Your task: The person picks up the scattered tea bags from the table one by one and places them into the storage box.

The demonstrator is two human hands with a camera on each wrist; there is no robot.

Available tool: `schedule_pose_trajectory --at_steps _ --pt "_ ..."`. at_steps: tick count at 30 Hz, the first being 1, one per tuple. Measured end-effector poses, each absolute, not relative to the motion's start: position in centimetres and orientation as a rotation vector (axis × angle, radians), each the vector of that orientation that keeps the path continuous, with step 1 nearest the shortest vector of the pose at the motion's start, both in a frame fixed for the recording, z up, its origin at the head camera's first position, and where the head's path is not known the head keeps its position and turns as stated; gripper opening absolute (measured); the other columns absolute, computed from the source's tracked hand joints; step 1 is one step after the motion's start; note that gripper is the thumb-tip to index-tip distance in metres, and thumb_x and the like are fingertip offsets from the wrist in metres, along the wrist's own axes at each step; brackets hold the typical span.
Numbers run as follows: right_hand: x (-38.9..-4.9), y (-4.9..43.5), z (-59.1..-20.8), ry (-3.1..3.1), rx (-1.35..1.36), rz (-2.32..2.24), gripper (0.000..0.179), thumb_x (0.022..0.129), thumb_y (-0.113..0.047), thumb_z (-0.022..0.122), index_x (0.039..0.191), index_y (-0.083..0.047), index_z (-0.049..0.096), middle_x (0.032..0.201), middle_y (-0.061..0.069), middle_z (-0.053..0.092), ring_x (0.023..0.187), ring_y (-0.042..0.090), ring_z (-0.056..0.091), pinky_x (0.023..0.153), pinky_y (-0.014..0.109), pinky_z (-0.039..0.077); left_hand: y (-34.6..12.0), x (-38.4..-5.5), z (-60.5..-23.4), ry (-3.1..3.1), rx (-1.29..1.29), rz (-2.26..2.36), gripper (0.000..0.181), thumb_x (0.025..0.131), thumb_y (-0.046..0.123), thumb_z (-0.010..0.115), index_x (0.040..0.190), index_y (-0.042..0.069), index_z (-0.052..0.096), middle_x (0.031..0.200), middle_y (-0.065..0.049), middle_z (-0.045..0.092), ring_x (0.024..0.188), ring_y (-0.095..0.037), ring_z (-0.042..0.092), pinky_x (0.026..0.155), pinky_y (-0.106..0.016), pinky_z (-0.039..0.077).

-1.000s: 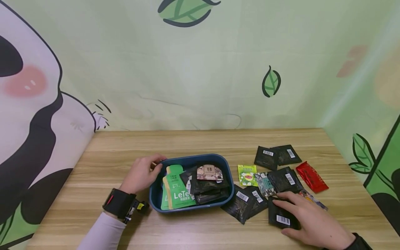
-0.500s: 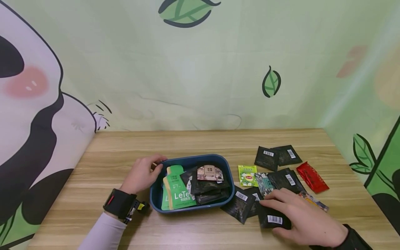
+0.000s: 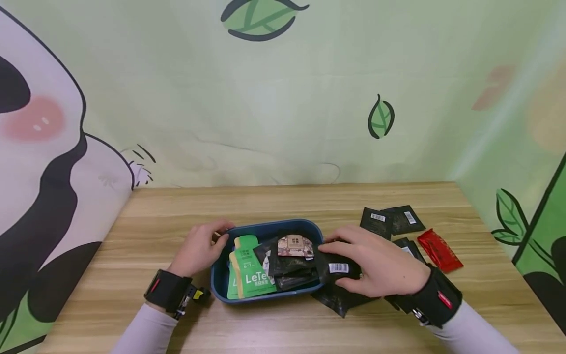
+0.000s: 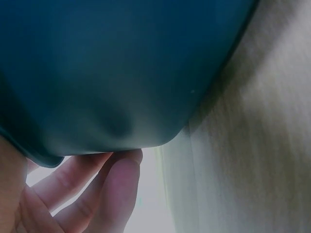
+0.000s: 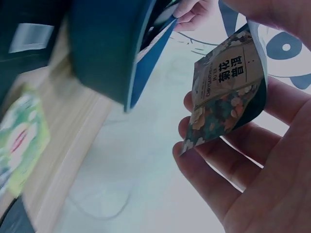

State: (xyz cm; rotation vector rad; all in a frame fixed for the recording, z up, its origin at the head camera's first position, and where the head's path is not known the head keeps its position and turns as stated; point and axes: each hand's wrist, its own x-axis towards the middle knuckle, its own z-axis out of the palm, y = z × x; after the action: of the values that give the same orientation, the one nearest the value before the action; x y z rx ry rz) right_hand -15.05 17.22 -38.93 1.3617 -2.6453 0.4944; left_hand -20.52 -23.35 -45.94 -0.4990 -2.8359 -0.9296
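Note:
My right hand (image 3: 376, 260) pinches a black tea sachet (image 3: 338, 268) at the right rim of the blue bin (image 4: 121, 73). A barcode label faces up on the sachet; its floral front, lettered in Chinese, appears in the right wrist view (image 5: 228, 82). At the bin's back left corner my left hand (image 3: 196, 250) grips the rim, with fingertips against the outer wall in the left wrist view. Inside the bin lie green packets (image 3: 252, 273) on the left and a pile of black sachets (image 3: 287, 265) on the right, one with a pink floral label.
Black sachets (image 3: 338, 297) lie on the wooden table beneath my right hand. Two more black sachets (image 3: 376, 223) and a red packet (image 3: 439, 250) are farther right. A yellow-green packet (image 5: 22, 141) shows in the right wrist view; in the head view my right hand hides it.
My right hand has lifted the black sachet from the group on the right and carried it left to the bin's rim. The left hand has stayed at the bin.

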Motion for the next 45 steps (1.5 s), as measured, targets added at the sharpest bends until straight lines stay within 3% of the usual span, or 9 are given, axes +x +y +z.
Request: schedule_pose_trajectory --at_steps 15,34,37,41,45 --pt "-21.0 11.3 -39.7 -2.608 1.497 0.482 0.058 0.083 -0.044 0.071 0.134 -0.017 0.063 0.126 -0.004 0.054 0.113 0.01 0.05 0.097 0.029 0.043 -23.4 -20.4 -46.0 -2.836 -0.501 -0.929 0.024 0.096 0.019 0.059 0.117 0.019 0.07 0.1 0.0 0.069 0.084 -0.013 0.063 0.066 -0.029 0.05" --pt "-21.8 10.4 -40.8 -2.601 1.556 0.545 0.063 0.081 -0.048 0.071 0.135 -0.017 0.062 0.135 0.0 0.053 0.124 0.013 0.046 0.103 0.033 0.04 -23.5 -20.3 -46.1 -2.834 -0.503 -0.931 0.025 0.096 0.02 0.059 0.118 0.018 0.069 0.1 0.001 0.069 0.085 -0.011 0.062 0.069 -0.028 0.051" --pt "-21.6 10.5 -40.7 -2.651 1.527 0.525 0.083 0.078 -0.061 0.07 0.147 -0.018 0.052 0.15 0.003 0.044 0.135 0.019 0.041 0.108 0.039 0.037 -23.5 -20.3 -46.0 -2.841 -0.49 -0.926 0.025 0.096 0.021 0.059 0.119 0.018 0.07 0.101 0.001 0.069 0.084 -0.011 0.062 0.069 -0.028 0.051" --pt "-20.8 11.3 -40.4 -2.71 1.488 0.5 0.112 0.069 -0.079 0.065 0.16 -0.023 0.03 0.167 0.002 0.015 0.15 0.028 0.02 0.114 0.048 0.028 -23.5 -20.4 -46.0 -2.846 -0.479 -0.912 0.025 0.096 0.021 0.059 0.119 0.018 0.07 0.101 0.001 0.069 0.084 -0.011 0.061 0.069 -0.028 0.05" --pt "-20.0 13.2 -40.2 -2.723 1.441 0.503 0.12 0.065 -0.081 0.066 0.162 -0.026 0.021 0.168 -0.003 0.005 0.153 0.028 0.01 0.114 0.052 0.025 -23.6 -20.4 -46.0 -2.844 -0.476 -0.914 0.025 0.096 0.021 0.059 0.119 0.018 0.07 0.1 0.002 0.069 0.082 -0.01 0.061 0.068 -0.028 0.05"
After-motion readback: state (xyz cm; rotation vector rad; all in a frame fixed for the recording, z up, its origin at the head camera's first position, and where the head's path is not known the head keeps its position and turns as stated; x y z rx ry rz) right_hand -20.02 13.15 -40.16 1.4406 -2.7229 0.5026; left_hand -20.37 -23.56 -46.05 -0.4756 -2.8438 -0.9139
